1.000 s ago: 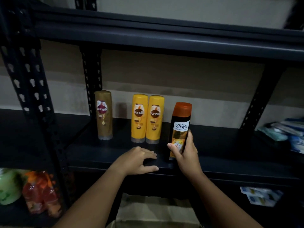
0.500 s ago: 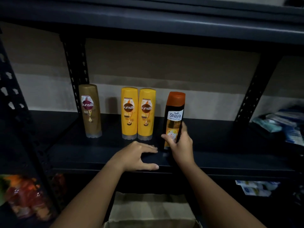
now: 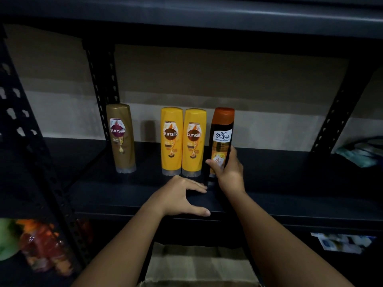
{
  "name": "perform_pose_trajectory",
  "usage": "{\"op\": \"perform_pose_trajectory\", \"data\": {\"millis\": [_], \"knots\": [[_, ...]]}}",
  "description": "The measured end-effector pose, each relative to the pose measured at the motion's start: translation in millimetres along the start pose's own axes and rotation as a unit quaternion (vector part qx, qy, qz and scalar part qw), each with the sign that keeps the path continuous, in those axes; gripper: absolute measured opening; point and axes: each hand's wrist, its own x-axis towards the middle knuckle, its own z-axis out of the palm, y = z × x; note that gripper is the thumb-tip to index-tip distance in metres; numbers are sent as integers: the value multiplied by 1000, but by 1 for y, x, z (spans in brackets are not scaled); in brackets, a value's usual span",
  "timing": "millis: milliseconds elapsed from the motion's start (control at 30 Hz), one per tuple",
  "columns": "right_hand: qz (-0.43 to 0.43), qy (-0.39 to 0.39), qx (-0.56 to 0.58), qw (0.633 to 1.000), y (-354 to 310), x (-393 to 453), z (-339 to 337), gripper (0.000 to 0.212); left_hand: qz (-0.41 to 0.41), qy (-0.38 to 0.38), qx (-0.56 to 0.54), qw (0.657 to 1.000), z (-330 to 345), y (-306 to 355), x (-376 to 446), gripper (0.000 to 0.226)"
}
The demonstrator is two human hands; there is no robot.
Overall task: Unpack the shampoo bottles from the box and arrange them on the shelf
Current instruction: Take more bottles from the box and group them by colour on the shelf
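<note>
On the dark shelf board (image 3: 290, 183) stand a brown Sunsilk bottle (image 3: 121, 137) at the left and two yellow Sunsilk bottles (image 3: 172, 140) (image 3: 194, 141) side by side. Right beside them is a black Safi Shayla bottle with an orange cap (image 3: 222, 133), upright, its base hidden behind my fingers. My right hand (image 3: 229, 172) is shut around its lower half. My left hand (image 3: 182, 196) lies flat on the shelf's front edge, fingers spread, holding nothing. The cardboard box (image 3: 199, 266) sits below the shelf, between my forearms.
Black perforated uprights (image 3: 102, 79) (image 3: 339, 112) frame the bay, with another shelf board (image 3: 207, 15) overhead. Folded packets (image 3: 360, 152) lie at the far right of the shelf. Orange and green packs (image 3: 37, 243) sit lower left, white-blue packets (image 3: 342, 242) lower right.
My right hand has carried the Shayla bottle back from the shelf's front edge until it stands right beside the yellow bottles. My left hand has stayed on the shelf edge.
</note>
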Motion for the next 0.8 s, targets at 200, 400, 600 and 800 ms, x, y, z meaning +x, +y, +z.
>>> {"op": "perform_pose_trajectory", "data": {"millis": [200,400,600,800], "knots": [[-12,8,-10,1000,2,0,2,80,-1,0,-4,1000,0,0,0,70],[-22,18,-22,999,4,-3,4,85,-4,-1,-9,1000,0,1,-1,70],[-22,23,-19,999,3,-5,3,87,-3,0,-17,1000,-1,1,-1,69],[-2,9,-8,1000,1,-5,-2,92,-1,5,-19,1000,1,1,0,70]]}}
